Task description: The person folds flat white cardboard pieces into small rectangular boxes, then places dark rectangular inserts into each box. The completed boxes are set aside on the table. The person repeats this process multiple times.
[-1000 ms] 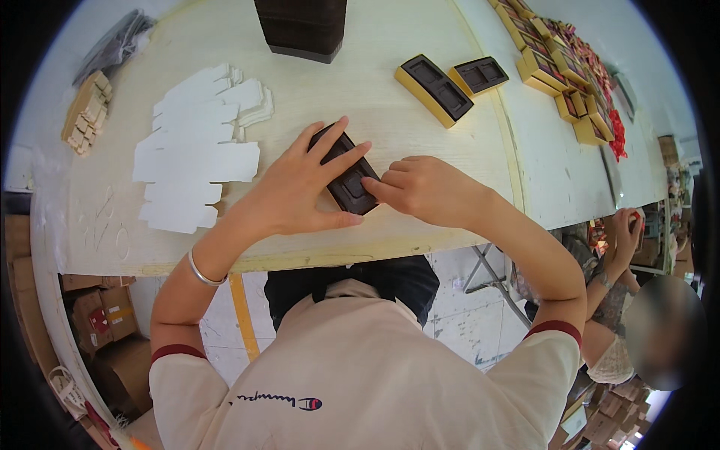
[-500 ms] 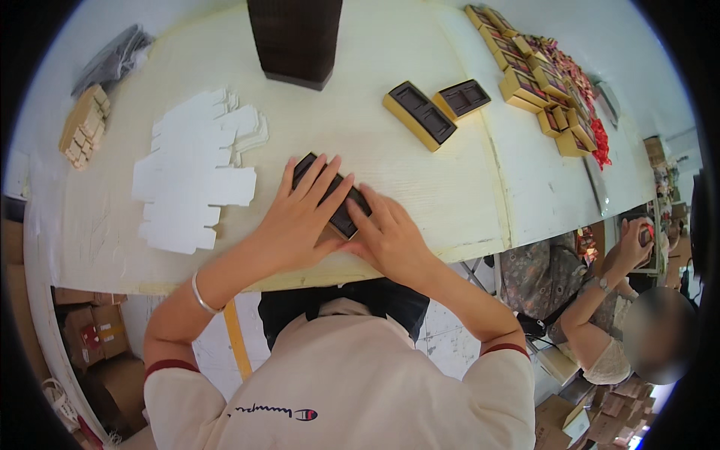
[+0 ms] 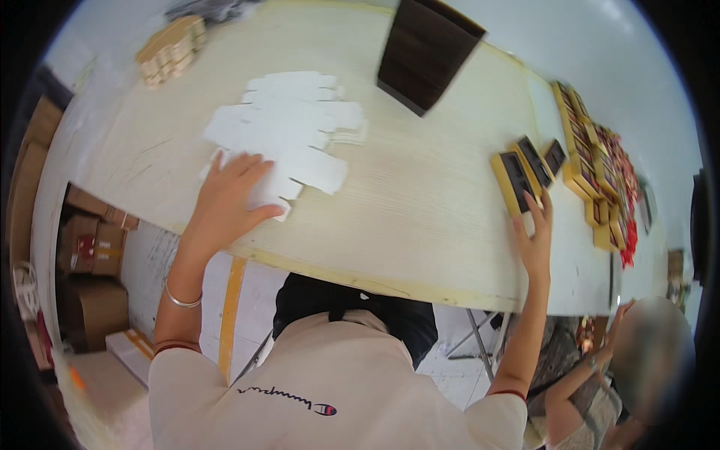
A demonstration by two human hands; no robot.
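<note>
My left hand (image 3: 231, 201), fingers spread, rests on the near left part of a pile of flat white die-cut card blanks (image 3: 281, 124). Far to the right, my right hand (image 3: 535, 240) has its thumb and fingers around the near end of a narrow gold box (image 3: 511, 176) with a dark insert. That box stands on the table beside two more gold boxes with dark inserts, a long one (image 3: 534, 161) and a shorter one (image 3: 554, 156). My fingers hide part of the box's near end.
A tall dark brown block (image 3: 427, 60) stands at the back of the table (image 3: 405, 225). Several filled gold boxes (image 3: 581, 176) and red wrapped pieces (image 3: 619, 172) lie at the far right. Tan cut pieces (image 3: 172, 49) sit back left. A co-worker's arm (image 3: 577, 382) shows lower right.
The box that both hands were pressing in the middle now stands at the right beside the other two. My left hand has moved onto the white blanks. The view has turned.
</note>
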